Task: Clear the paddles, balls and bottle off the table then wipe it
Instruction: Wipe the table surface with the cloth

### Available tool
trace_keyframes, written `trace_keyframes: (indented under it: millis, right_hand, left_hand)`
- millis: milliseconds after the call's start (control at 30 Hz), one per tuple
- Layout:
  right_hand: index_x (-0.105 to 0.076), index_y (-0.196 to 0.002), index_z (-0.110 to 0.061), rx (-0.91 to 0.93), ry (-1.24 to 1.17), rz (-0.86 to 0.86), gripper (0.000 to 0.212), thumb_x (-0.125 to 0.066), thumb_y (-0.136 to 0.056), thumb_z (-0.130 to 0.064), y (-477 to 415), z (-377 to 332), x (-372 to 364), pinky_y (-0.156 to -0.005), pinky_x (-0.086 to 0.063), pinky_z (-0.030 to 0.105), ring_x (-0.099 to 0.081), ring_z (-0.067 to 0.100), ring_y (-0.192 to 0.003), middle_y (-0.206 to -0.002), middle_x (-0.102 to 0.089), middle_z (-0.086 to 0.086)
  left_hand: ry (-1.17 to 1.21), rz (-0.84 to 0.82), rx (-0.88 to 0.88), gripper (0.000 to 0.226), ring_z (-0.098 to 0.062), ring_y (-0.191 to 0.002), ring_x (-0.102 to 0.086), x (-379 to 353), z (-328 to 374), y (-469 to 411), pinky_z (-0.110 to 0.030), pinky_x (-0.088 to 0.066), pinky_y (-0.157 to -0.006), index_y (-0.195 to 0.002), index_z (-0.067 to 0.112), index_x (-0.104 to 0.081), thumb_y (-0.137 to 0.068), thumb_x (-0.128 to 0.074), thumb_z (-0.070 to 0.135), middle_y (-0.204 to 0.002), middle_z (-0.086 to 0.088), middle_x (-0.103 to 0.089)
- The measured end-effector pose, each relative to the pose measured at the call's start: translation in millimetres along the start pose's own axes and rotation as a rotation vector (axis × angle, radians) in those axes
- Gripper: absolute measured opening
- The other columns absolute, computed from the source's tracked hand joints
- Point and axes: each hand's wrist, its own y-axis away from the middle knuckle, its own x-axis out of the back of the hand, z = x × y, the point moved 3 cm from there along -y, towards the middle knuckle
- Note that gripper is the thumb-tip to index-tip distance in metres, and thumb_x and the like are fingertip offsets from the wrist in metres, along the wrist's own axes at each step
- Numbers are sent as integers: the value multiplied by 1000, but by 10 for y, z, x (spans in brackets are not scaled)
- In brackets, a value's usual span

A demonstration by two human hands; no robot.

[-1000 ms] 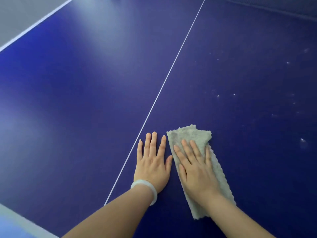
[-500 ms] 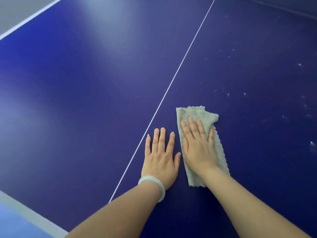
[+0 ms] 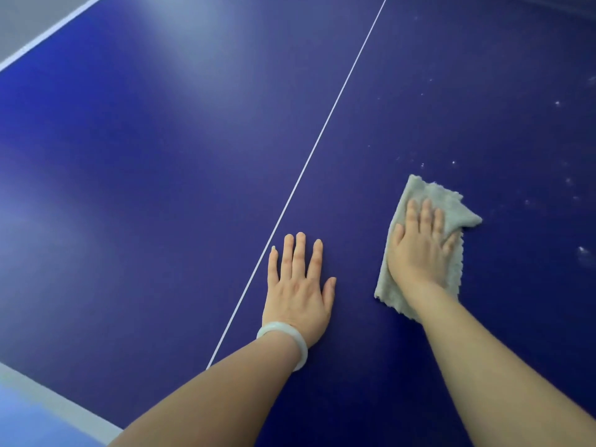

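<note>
A dark blue table tennis table (image 3: 161, 188) fills the view, with a thin white centre line (image 3: 322, 137) running up it. My left hand (image 3: 298, 291) lies flat on the table just right of that line, fingers spread, a pale bangle on its wrist. My right hand (image 3: 419, 246) presses flat on a grey fluffy cloth (image 3: 451, 204) further right; its far corner is folded over. No paddles, balls or bottle show in this view.
Small white specks (image 3: 558, 103) and a smudge (image 3: 583, 253) dot the table to the right of the cloth. The table's white edge (image 3: 48, 30) runs along the upper left, another edge at the lower left.
My right hand has slid the cloth away from my left hand, to the right and further up the table. The cloth's far corner has folded. My left hand stays planted.
</note>
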Motion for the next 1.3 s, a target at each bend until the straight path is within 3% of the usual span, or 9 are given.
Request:
trace_keyframes:
  millis: [200, 267, 367, 433, 600, 833, 1000, 1100, 1300]
  right_hand:
    - [-3, -157, -28, 583, 99, -37, 58, -16, -102, -37, 882, 198, -107, -122, 0, 51, 8, 15, -152, -165, 3, -6]
    - [-2, -157, -30, 456, 105, -27, 57, -15, -102, -36, 651, 573, -18, -122, 0, 51, 9, 13, -151, -165, 3, -8]
    - [2, -157, -26, -46, 33, 0, 57, -12, -102, -35, 368, 989, 100, -122, 1, 54, 9, 17, -151, -165, 4, -3]
    - [4, -157, -24, -161, -13, 7, 58, -12, -102, -35, 443, 888, 91, -121, 2, 55, 10, 19, -151, -165, 6, 0]
    - [-3, -157, -25, 354, 87, -9, 58, -13, -101, -36, 1240, 644, -86, -122, -3, 54, 8, 17, -152, -165, 3, -4]
    - [10, -154, -28, -94, 30, 33, 57, -5, -100, -39, 1280, 1618, -4, -122, 4, 52, 14, 16, -150, -164, 10, -4]
    - [13, -155, -26, -101, 28, 25, 59, -4, -100, -39, 1265, 1608, 5, -121, 5, 54, 15, 19, -150, -164, 14, -2]
    - [13, -155, -26, -77, 29, 9, 59, -3, -100, -38, 1244, 1611, 1, -120, 10, 55, 17, 20, -150, -163, 17, -1]
    - [9, -156, -26, 156, 29, -23, 61, -12, -100, -38, 1507, 1941, 69, -121, 5, 52, 19, 18, -150, -163, 15, -3]
  left_hand:
    - [-8, 14, 9, 68, -25, -152, 5, 1, -4, 0, -47, 0, -122, -157, 22, -9, -97, -7, 53, -164, -8, -7]
    - [-14, 16, 16, 68, -26, -152, 2, -9, -1, -2, -47, -1, -122, -157, 22, -12, -97, -6, 54, -164, -8, -10]
    - [-16, 19, 23, 69, -25, -152, 1, -12, 9, -9, -47, -2, -123, -157, 22, -12, -96, -6, 54, -164, -8, -11]
    - [-17, 22, 26, 69, -25, -152, 1, -14, 10, -8, -47, -2, -122, -156, 23, -12, -96, -6, 55, -164, -8, -11]
    - [-7, 54, 23, 70, -25, -152, -2, 0, 14, -4, -46, -2, -122, -156, 22, -16, -95, -8, 55, -163, -8, -15]
    - [14, 73, 28, 67, -24, -151, -1, -36, -2, 3, -44, 1, -122, -156, 23, -16, -97, -19, 54, -163, -8, -13]
    - [-17, 66, 44, 64, -32, -151, 2, 52, 217, 85, -49, 0, -122, -156, 12, -18, -101, -31, 43, -163, -15, -9]
    - [97, 112, -31, 63, -33, -151, 0, 74, 885, 426, -45, -2, -123, -154, 8, -23, -101, -38, 39, -162, -17, -11]
    - [69, -20, -10, 70, -29, -149, 19, -371, 2203, 1230, -48, 12, -120, -153, 11, 8, -97, 0, 52, -162, -14, 13]
